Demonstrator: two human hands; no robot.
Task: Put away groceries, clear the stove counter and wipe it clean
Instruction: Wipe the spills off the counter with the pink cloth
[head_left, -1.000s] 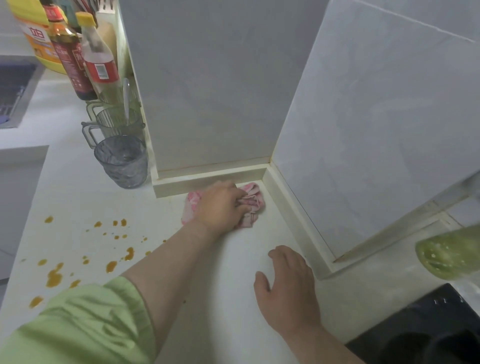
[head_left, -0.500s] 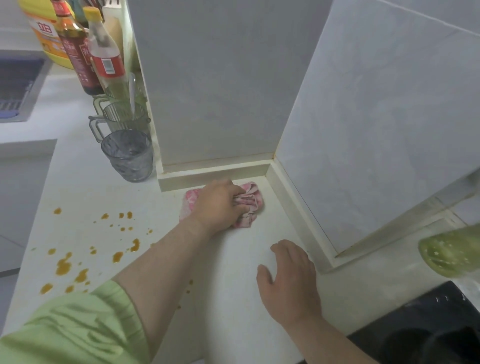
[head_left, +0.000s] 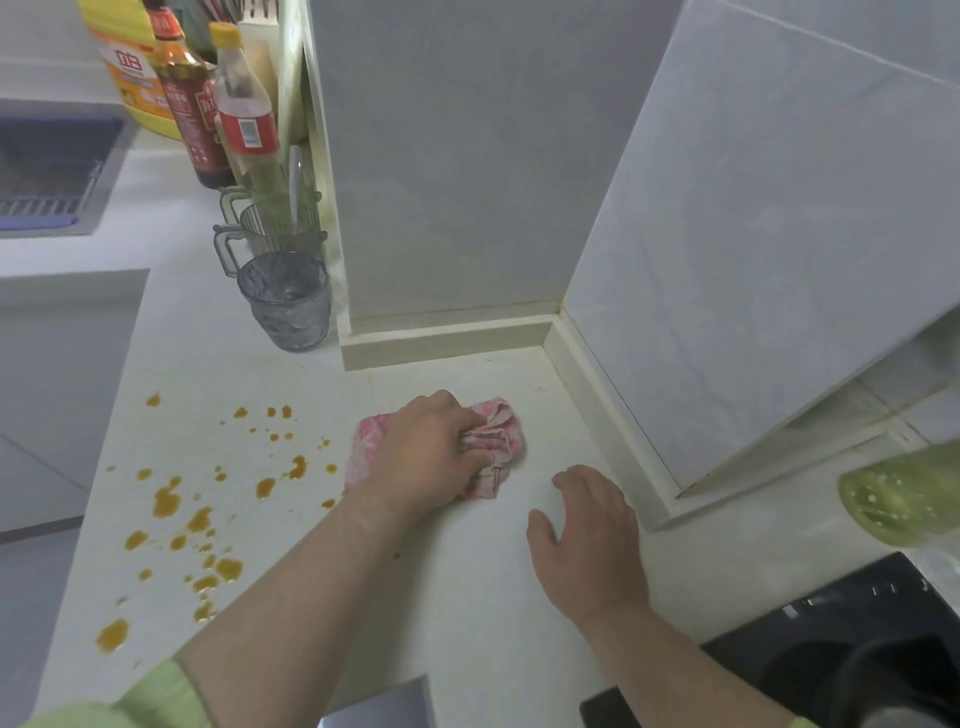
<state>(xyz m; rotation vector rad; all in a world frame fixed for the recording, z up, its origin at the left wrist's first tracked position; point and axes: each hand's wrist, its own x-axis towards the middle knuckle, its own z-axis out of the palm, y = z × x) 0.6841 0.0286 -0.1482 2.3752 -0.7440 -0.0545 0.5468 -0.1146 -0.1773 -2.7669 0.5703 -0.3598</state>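
My left hand (head_left: 423, 454) grips a crumpled pink cloth (head_left: 493, 441) and presses it onto the white counter (head_left: 467, 597), a short way out from the wall corner. My right hand (head_left: 589, 540) rests flat on the counter just right of the cloth, fingers relaxed, holding nothing. Orange-brown sauce splatters (head_left: 197, 519) dot the counter to the left of the cloth.
A grey glass cup (head_left: 285, 301) and a clear handled mug (head_left: 270, 228) stand at the tiled pillar. Behind them are sauce bottles (head_left: 244, 119) and a yellow jug (head_left: 124, 67). A black stove (head_left: 841, 644) lies at the lower right, a green blurred object (head_left: 904, 499) above it. A sink (head_left: 47, 171) is far left.
My left hand has dragged the pink cloth away from the wall corner toward me. My right hand has stayed planted on the counter.
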